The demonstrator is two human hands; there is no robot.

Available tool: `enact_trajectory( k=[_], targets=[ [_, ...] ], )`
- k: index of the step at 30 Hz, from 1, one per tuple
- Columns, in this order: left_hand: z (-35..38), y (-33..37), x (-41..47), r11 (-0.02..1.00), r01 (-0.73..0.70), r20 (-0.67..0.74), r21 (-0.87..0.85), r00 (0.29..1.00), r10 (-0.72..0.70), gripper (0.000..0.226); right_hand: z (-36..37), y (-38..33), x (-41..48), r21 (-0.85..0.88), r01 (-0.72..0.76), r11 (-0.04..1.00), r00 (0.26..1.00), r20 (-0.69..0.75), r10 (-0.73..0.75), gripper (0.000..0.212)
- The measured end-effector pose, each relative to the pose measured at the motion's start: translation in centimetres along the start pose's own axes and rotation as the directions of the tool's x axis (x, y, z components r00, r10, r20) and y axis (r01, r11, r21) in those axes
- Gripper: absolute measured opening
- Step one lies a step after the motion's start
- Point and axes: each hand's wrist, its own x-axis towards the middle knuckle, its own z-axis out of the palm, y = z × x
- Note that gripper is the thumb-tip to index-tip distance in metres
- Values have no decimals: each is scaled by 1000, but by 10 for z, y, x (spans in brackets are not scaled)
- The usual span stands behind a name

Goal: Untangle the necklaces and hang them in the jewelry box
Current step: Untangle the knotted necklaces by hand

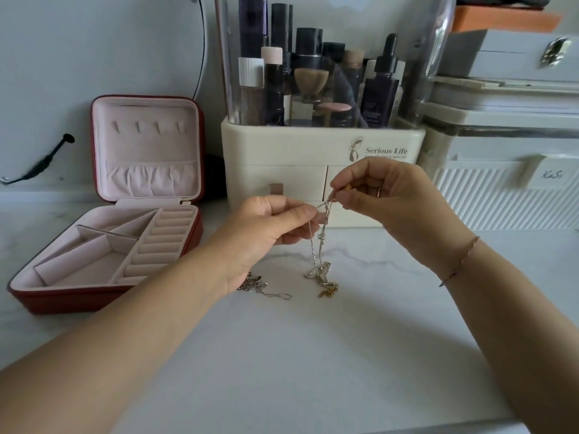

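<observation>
Both hands are working at the knot: the left hand [269,230] has its thumb and forefinger closed in a pinch on a silver strand, its other fingers curled under, while the right hand [388,195] pinches the strands just beside it, a small gold piece showing between its fingertips. The tangled necklaces [319,273] hang from these two pinches, held close together above the tabletop [313,355], with their lower part heaped on the marble and a gold end trailing out of the heap. A separate thin chain [266,288] lies flat near the left wrist, partly hidden by it. The step in hand looks like the untangling itself, early on, since nothing hangs in the jewelry box [62,300], which stands open well to the left with its row of lid hooks [147,127] bare. The next move probably calls for drawing the two pinches gently apart to loosen the twist, not tugging, as fine links could cinch tighter; which strand belongs to which necklace cannot be told.
</observation>
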Motion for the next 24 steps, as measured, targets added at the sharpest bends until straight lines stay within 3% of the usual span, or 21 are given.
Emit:
enact_trajectory(
  k=[6,12,19,24],
  targets=[
    [3,0,-1,997,-7,40,-72,999,10,6,4,-2,-1,-6,-5,1000,1000,9,5,13],
    [6,2,-3,999,-42,26,27,999,41,22,8,-2,-1,-17,20,1000,1000,20,-19,12],
    [7,2,-2,998,-43,3,36,999,43,3,9,-1,-1,-11,-2,1000,998,62,2,8],
    [6,2,-1,1000,5,1,-16,1000,-5,25,6,-1,0,19,-82,996,980,182,77,10]
  ],
)
